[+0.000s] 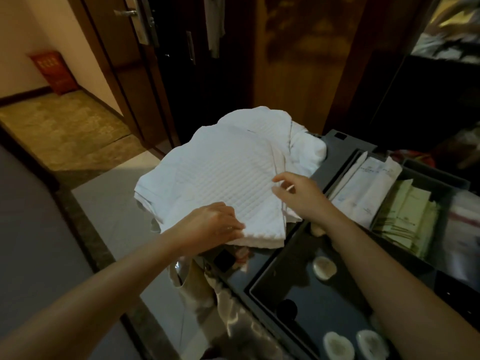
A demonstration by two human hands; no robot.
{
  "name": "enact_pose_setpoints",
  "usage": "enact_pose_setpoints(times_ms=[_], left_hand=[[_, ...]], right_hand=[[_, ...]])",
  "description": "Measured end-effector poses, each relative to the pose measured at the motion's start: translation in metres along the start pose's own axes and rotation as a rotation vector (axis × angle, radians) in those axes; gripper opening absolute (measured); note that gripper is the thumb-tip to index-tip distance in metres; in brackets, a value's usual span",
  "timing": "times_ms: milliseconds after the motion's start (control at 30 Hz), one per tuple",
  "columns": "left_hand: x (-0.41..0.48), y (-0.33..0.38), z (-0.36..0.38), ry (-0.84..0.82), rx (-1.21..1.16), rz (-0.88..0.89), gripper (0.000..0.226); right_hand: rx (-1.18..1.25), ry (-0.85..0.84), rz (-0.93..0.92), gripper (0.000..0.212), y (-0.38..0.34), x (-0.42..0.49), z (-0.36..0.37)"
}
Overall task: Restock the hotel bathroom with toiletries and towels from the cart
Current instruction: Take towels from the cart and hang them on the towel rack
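Already at the cart, a person works a folded white towel (220, 178) with both bare hands. Left hand (210, 224) lies on the towel's near corner, fingers curled over the folded edge and pinching the layers there. Right hand (298, 196) hovers at the towel's right edge, fingers loosely spread and barely touching the cloth — a thin pale stick seems to poke out between them, though what it is cannot be told.

The towel, with its waffle pattern, sits on top of a rumpled heap of white linen (298, 141) at the far left end of the cart (330, 162), directly ahead of both hands. Its long axis appears to run from the near left toward the far right, so the left hand holds one short end while the right flanks a long side; the left hand is the nearer and has the firmer hold.

Right of the pile, the cart's tray compartments hold white packets (368, 183) and pale green packets (405, 216); a dark tray (262, 281) along the near edge carries round pale items (324, 266). Beyond the cart stand dark wooden doors (155, 74) — the bathroom itself is not visible.

Judging by the grip, the lift of the towel is about to begin and would likely need the right hand to close on its edge first.
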State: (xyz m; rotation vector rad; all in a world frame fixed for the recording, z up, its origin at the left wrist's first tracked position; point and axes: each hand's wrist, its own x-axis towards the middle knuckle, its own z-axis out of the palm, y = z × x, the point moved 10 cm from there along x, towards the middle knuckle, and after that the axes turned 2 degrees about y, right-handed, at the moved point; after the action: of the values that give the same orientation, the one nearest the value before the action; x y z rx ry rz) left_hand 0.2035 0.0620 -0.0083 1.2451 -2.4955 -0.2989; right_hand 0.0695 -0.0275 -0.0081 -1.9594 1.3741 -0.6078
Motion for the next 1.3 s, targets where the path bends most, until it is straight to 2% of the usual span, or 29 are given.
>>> enact_pose_setpoints(times_ms=[67,133,200,267,367,433,500,633,700,800,933,1000,1133,1300], left_hand=[[0.004,-0.021,-0.002,-0.047,-0.213,-0.146,0.055],[0.005,-0.043,-0.006,-0.038,-0.374,-0.272,0.049],[0.007,-0.065,-0.022,0.102,-0.387,-0.306,0.037],[0.003,-0.100,-0.036,0.271,-0.387,-0.412,0.035],[-0.015,-0.162,-0.045,0.467,-0.494,-0.752,0.060],[-0.019,-0.189,-0.042,0.480,-0.521,-0.905,0.069],[-0.014,-0.203,-0.041,0.454,-0.578,-0.974,0.072],[-0.010,-0.222,-0.041,0.427,-0.688,-1.113,0.071],[-0.008,-0.227,-0.038,0.392,-0.703,-1.121,0.073],[-0.005,-0.231,-0.033,0.350,-0.722,-1.112,0.072],[-0.014,-0.248,-0.026,0.412,-0.953,-1.207,0.042],[-0.016,-0.254,-0.022,0.386,-1.043,-1.205,0.040],[0.004,-0.238,-0.020,0.262,-1.300,-1.067,0.031],[0.024,-0.214,-0.029,0.175,-1.504,-0.948,0.022]], right_hand=[[-0.178,0.007,-0.014,0.035,-0.007,0.010,0.017],[-0.298,0.097,-0.041,0.037,-0.014,0.015,0.020],[-0.273,0.137,-0.041,0.036,-0.013,0.018,0.026],[-0.225,0.153,-0.018,0.035,-0.006,0.018,0.034],[-0.236,0.198,-0.014,0.035,-0.003,0.015,0.037],[-0.213,0.212,-0.002,0.034,-0.002,0.014,0.035],[-0.184,0.214,0.017,0.038,-0.001,0.014,0.034],[-0.169,0.250,0.125,0.056,0.010,0.014,0.034],[-0.144,0.316,0.225,0.062,0.019,0.012,0.030],[0.060,0.370,0.357,0.067,0.029,0.013,0.028],[0.258,0.327,0.506,0.068,0.032,0.017,0.027],[0.255,0.271,0.572,0.064,0.032,0.016,0.027],[0.302,0.217,0.570,0.059,0.031,0.019,0.025],[0.341,0.358,0.436,0.035,0.013,0.027,-0.002]])
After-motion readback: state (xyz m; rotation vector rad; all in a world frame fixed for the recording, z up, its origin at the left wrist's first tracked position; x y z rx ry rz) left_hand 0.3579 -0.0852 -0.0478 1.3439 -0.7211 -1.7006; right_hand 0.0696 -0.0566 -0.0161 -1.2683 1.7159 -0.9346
